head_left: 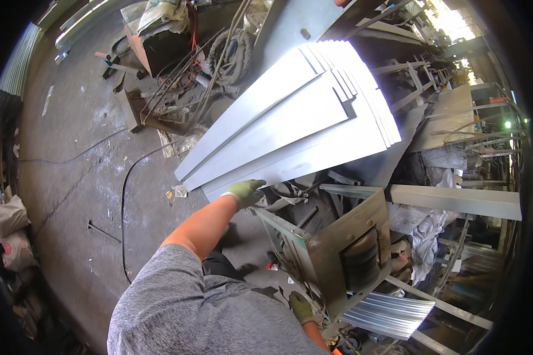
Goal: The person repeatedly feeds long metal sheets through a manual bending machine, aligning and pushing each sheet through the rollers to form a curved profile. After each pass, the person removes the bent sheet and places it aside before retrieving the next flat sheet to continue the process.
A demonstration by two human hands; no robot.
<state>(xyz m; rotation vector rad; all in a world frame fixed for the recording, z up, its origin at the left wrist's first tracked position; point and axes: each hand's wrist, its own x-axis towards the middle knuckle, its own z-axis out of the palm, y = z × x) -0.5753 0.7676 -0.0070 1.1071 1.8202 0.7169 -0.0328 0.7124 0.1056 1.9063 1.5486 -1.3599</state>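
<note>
My left hand (245,193), in a green work glove, is at the near edge of a stack of long, shiny metal sheets (314,145). Its fingers point right, stretched out along that edge; whether they press on the metal is hard to make out. The sheets lie fanned and overlapping, with narrower bent strips (278,124) on top. Low beside my body is my right hand (302,307), also gloved, close to a metal machine frame (331,251). Its fingers are partly hidden, and nothing held shows there.
Corrugated metal pieces (391,315) sit below the machine frame. A square metal beam (456,200) juts out at right. A black cable (124,219) crosses the floor, where a thin rod (105,232) lies. Coiled hose (231,56) and scrap stand at the back.
</note>
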